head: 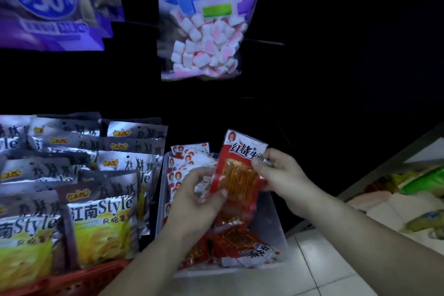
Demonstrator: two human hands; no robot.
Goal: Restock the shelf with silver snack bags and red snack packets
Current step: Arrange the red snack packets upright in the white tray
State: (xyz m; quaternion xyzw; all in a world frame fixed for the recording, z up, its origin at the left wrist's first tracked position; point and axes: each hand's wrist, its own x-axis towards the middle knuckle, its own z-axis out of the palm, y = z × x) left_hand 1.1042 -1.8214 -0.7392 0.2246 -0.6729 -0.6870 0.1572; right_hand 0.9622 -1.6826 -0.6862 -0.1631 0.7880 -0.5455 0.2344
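A red snack packet (pixel 240 175) stands upright over a clear plastic bin (pixel 276 221). My right hand (pixel 281 175) pinches its upper right edge. My left hand (pixel 199 202) grips its lower left side, thumb on the front. More red snack packets (pixel 242 245) lie loose in the bin's front, and others (pixel 185 163) stand in a row at its back. Silver snack bags (pixel 105 218) stand in rows to the left, in a red basket (pixel 79 279).
A bag of pink and white marshmallows (pixel 206 31) hangs above the bin. Purple bags (pixel 48 2) hang at the upper left. A lower shelf (pixel 408 197) at the right holds green and yellow packs. White floor tiles (pixel 319 269) show below.
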